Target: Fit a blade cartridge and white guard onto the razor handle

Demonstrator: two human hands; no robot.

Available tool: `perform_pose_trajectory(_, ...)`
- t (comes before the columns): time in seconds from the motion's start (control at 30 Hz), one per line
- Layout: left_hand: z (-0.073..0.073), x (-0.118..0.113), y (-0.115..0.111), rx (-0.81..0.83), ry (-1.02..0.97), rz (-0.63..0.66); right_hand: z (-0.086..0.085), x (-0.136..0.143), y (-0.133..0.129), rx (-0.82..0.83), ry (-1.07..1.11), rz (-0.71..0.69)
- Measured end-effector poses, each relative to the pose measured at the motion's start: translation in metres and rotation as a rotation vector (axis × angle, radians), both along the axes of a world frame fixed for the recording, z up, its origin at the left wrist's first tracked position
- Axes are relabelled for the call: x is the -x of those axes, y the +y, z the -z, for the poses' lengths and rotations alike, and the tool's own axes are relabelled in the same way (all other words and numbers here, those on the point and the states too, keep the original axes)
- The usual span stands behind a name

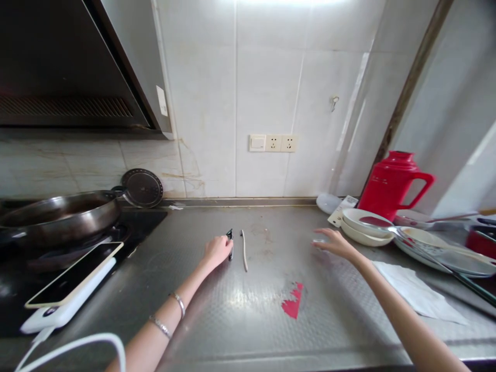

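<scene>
My left hand (219, 249) is closed around a slim dark object (231, 238), mostly covered by the fingers, that rests at the steel counter. Just right of it lies a thin whitish stick or cord (244, 252) with a dark tip, running away from me. Farther right, my right hand (334, 244) is low over the counter with its fingers stretched out and apart. A small pale, shiny patch (319, 241) shows by its fingertips; I cannot tell what it is. A torn red piece (293, 301) lies flat on the counter between my forearms.
Left, a steel pan (58, 219) sits on the black stove, with a phone (75, 274) on a white power bank (70, 302) and a cable. Right stand a red thermos (391, 183), stacked white bowls (366, 232), plates and a white napkin (420, 294). Wall sockets (273, 143) are behind.
</scene>
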State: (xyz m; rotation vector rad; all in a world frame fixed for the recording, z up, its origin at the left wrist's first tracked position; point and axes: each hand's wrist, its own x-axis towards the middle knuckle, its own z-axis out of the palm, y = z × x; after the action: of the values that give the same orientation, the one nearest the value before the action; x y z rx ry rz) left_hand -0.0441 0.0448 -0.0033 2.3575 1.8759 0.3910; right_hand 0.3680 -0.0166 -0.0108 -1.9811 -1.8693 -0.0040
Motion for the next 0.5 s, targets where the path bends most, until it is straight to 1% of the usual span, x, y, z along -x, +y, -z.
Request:
perform_pose_trajectory(0.1, 0.000, 0.001, 0.001, -0.009, -0.008, 0.001, 0.013, -0.018, -0.009, 0.040, 0.015, 0.045)
perform_pose_trajectory(0.23, 0.001, 0.005, 0.005, -0.016, -0.020, -0.009, 0.027, -0.026, -0.012, 0.048, 0.057, 0.080)
perform_pose_trajectory(0.37, 0.002, 0.009, 0.008, -0.014, -0.036, -0.023, 0.036, -0.033, -0.009, -0.024, 0.088, 0.039)
perform_pose_trajectory(0.5, 0.002, 0.010, 0.009, -0.006, -0.050, -0.028, 0.038, -0.034, -0.008, -0.081, 0.094, 0.005)
